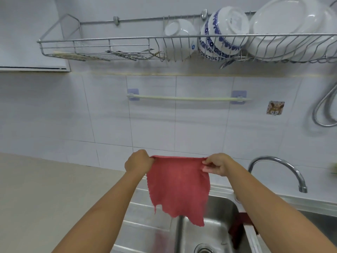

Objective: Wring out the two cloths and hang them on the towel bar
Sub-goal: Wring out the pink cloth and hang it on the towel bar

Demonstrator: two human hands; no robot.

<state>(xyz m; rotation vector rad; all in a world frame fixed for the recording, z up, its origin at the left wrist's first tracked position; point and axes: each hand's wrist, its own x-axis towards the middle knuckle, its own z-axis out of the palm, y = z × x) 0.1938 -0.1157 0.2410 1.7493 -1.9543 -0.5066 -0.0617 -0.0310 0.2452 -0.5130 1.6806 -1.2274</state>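
I hold a red cloth [177,187] spread flat above the sink, its ragged lower edge hanging free. My left hand [138,163] pinches its top left corner and my right hand [218,164] pinches its top right corner. The pale towel bar [187,98] is fixed to the tiled wall above and behind the cloth, with nothing on it. A second, darker red cloth [238,227] lies over the sink's divider at the lower right, partly hidden by my right forearm.
A steel sink [217,232] lies below the cloth, with a curved tap [284,167] to the right. A wire dish rack [164,46] with bowls and plates hangs above the bar. A beige counter [45,198] extends left. A shower hose [324,108] hangs at the right.
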